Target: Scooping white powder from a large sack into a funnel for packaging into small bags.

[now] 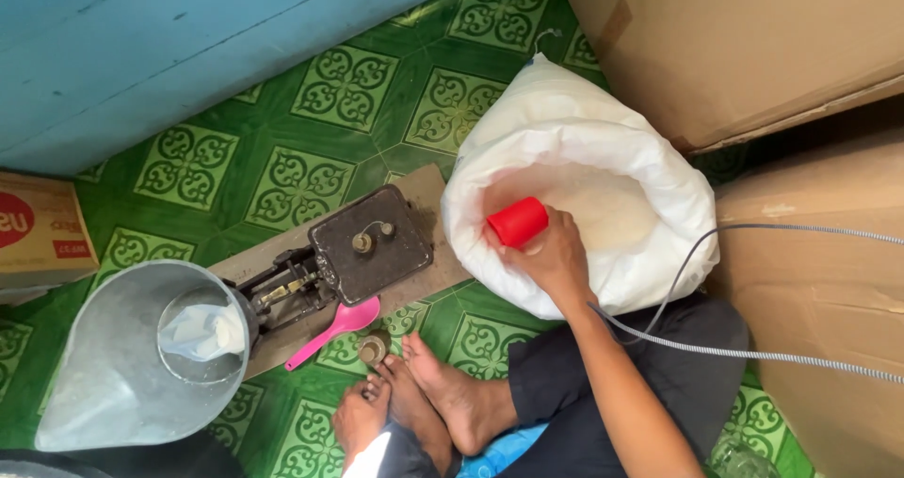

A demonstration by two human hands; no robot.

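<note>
The right hand [556, 257] reaches into a white sack [574, 148], fingers curled around a red cup [517, 221], a smooth plastic cylinder held tilted just above the grain [603, 205]. The grain is pale and fine; whether the cup's rim touches it cannot be told, since the hand covers that side. The sack is woven, soft and rumpled, its mouth rolled open into a thick lip. The left hand is out of view.

Beside the sack a dark metal scale [358, 244] sits on a grey plank [424, 191], with two small brass weights [363, 243] on its flat square plate. A third weight [372, 349] lies on the floor by the bare feet [414, 407]. A pink plastic spoon [334, 330] lies against the plank's edge. At the scale's far end a dull metal scoop pan [113, 365] holds a thin clear bag [202, 332]; its contents are hard to make out.

The floor [311, 111] is glossy green patterned tile. Plain cardboard boxes [753, 45] stand to the right, cut off by the frame. A grey braided cable [753, 354] crosses the lap.
</note>
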